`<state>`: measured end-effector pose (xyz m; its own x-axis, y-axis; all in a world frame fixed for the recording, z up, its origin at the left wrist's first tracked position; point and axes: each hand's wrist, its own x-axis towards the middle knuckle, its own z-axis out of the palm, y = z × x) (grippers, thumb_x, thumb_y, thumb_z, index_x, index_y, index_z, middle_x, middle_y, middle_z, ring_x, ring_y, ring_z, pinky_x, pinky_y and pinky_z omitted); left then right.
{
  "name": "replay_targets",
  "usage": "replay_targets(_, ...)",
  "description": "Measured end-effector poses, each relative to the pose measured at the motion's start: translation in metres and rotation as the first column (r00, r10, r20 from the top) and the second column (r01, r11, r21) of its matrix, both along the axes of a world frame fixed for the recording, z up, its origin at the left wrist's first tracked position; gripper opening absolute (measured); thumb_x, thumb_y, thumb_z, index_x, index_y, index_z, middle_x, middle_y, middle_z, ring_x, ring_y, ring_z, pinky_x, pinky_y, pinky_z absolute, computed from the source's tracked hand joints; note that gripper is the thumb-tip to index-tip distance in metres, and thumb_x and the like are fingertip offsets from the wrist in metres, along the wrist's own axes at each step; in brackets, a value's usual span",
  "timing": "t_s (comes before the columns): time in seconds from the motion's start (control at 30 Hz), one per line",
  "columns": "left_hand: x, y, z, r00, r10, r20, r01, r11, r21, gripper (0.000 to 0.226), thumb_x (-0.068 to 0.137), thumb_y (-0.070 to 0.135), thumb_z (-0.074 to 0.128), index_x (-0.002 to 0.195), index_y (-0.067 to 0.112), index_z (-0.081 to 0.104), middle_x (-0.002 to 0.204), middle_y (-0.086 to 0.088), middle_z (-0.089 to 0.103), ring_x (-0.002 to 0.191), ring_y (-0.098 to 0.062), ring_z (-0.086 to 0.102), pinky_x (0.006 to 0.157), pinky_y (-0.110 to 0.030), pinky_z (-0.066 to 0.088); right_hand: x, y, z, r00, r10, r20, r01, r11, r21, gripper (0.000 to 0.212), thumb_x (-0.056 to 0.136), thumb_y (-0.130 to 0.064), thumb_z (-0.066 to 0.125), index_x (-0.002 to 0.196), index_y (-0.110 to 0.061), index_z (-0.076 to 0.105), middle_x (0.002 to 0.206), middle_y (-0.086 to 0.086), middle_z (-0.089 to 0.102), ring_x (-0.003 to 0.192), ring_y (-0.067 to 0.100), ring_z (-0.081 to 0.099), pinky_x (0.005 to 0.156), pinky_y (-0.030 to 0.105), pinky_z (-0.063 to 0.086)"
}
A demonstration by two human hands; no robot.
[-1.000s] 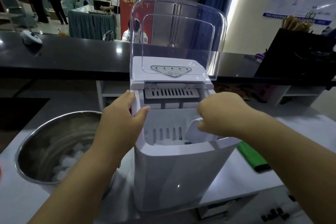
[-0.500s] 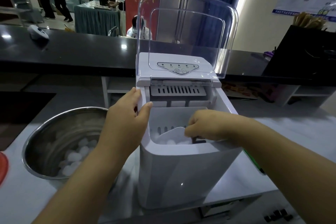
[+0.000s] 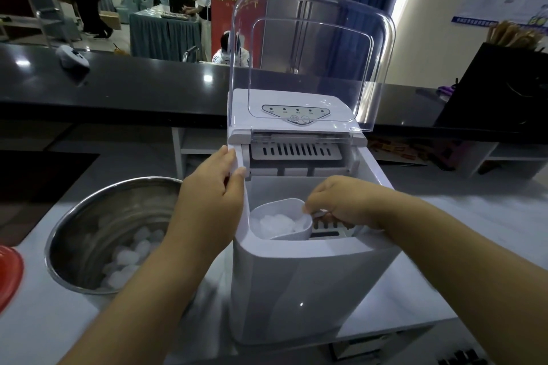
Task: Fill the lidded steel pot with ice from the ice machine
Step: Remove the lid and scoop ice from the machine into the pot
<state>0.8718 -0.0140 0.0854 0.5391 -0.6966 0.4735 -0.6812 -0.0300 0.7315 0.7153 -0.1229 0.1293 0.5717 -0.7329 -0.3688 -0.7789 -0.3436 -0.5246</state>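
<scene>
Raised since the earlier frame, the white scoop (image 3: pixel 284 221) now sits level near the front lip of the bin with a heap of ice (image 3: pixel 277 224) in its bowl, where a moment ago it was tipped down into the bin. From left to right: a red lid (image 3: pixel 9 272) shows at the frame edge; the steel pot (image 3: pixel 89 222) stands open on the white counter (image 3: pixel 38 332), just beside the ice machine (image 3: pixel 299 290), with a shallow layer of cubes at its bottom, so we judge the filling far from done. Our left hand (image 3: pixel 213 195) grips the machine's left wall, thumb hooked over the inner edge, steadying it. Our right hand (image 3: pixel 341 206) pinches the scoop's handle inside the bin. The clear flip lid (image 3: pixel 311 68) stands upright behind. We note the risks ahead: the heaped scoop must clear the bin's wall and our left arm; a knock or tilt would spill cubes onto the counter, and a wet handle could slip in so light a pinch.
</scene>
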Motion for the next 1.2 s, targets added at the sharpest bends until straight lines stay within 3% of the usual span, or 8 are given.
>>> replay_targets(0.17, 0.001, 0.000, 0.000, 1.000, 0.003, 0.019, -0.003, 1.000, -0.002, 0.039, 0.096, 0.014, 0.045, 0.135, 0.008, 0.048, 0.140, -0.002, 0.048, 0.131, -0.011, 0.040, 0.101, -0.011, 0.021, -0.007, -0.003, 0.003, 0.996, -0.058, 0.074, 0.053, 0.997, 0.064, 0.029, 0.086, -0.021, 0.059, 0.058, -0.014, 0.055, 0.052, -0.003, 0.053, 0.046, 0.010, 0.042, 0.048, 0.020, 0.034)
replay_targets(0.47, 0.003, 0.001, 0.002, 1.000, 0.005, 0.021, -0.005, 1.000, -0.011, 0.036, 0.096, 0.013, 0.046, 0.131, 0.009, 0.053, 0.136, -0.001, 0.052, 0.127, -0.012, 0.045, 0.100, -0.012, 0.024, -0.018, -0.005, 0.008, 0.961, -0.178, 0.211, 0.131, 0.967, 0.220, 0.031, 0.088, -0.019, 0.055, 0.058, -0.012, 0.049, 0.050, 0.000, 0.043, 0.045, 0.011, 0.029, 0.048, 0.024, 0.025)
replay_targets(0.7, 0.007, 0.002, 0.003, 1.000, 0.004, -0.007, -0.005, 0.999, -0.051, 0.033, 0.096, 0.013, 0.047, 0.127, 0.012, 0.058, 0.128, 0.003, 0.059, 0.113, -0.001, 0.047, 0.095, -0.009, 0.029, -0.019, -0.009, 0.004, 0.923, -0.245, 0.298, 0.146, 0.936, 0.320, 0.042, 0.088, -0.021, 0.053, 0.045, -0.017, 0.055, 0.046, -0.002, 0.040, 0.044, 0.011, 0.025, 0.044, 0.022, 0.018)
replay_targets(0.83, 0.012, 0.004, 0.005, 1.000, 0.003, -0.017, -0.004, 0.999, -0.052, 0.030, 0.095, 0.010, 0.047, 0.119, 0.013, 0.063, 0.112, 0.002, 0.067, 0.097, -0.008, 0.057, 0.082, -0.016, 0.041, -0.020, -0.009, 0.009, 0.881, -0.295, 0.369, 0.182, 0.933, 0.311, 0.040, 0.089, -0.022, 0.056, 0.049, -0.016, 0.059, 0.048, -0.001, 0.043, 0.044, 0.010, 0.027, 0.041, 0.020, 0.021)
replay_targets(0.93, 0.021, 0.008, 0.007, 0.999, -0.005, -0.048, 0.002, 0.999, -0.054, 0.025, 0.094, 0.013, 0.047, 0.105, 0.021, 0.068, 0.091, 0.012, 0.069, 0.083, -0.004, 0.063, 0.073, -0.019, 0.049, -0.017, -0.006, 0.014, 0.837, -0.323, 0.441, 0.191, 0.929, 0.316, 0.039, 0.090, -0.022, 0.056, 0.051, -0.015, 0.060, 0.050, -0.001, 0.042, 0.044, 0.010, 0.026, 0.040, 0.020, 0.020)
replay_targets(1.03, 0.032, 0.016, 0.007, 0.997, 0.024, -0.068, -0.027, 0.998, -0.051, 0.021, 0.094, 0.014, 0.048, 0.098, 0.026, 0.065, 0.082, 0.015, 0.066, 0.076, 0.001, 0.063, 0.065, -0.016, 0.046, -0.008, 0.000, 0.020, 0.813, -0.304, 0.496, 0.145, 0.932, 0.333, 0.042, 0.090, -0.024, 0.056, 0.049, -0.016, 0.062, 0.052, -0.001, 0.041, 0.046, 0.010, 0.025, 0.042, 0.020, 0.016)
replay_targets(1.2, 0.063, 0.038, 0.004, 0.991, 0.126, -0.050, -0.128, 0.990, -0.057, 0.016, 0.092, 0.017, 0.053, 0.090, 0.028, 0.064, 0.075, 0.011, 0.067, 0.074, -0.008, 0.063, 0.065, -0.023, 0.045, 0.020, 0.017, 0.029, 0.810, -0.257, 0.527, 0.100, 0.946, 0.308, 0.033, 0.092, -0.025, 0.057, 0.061, -0.014, 0.062, 0.050, -0.003, 0.045, 0.047, 0.009, 0.028, 0.044, 0.022, 0.020)
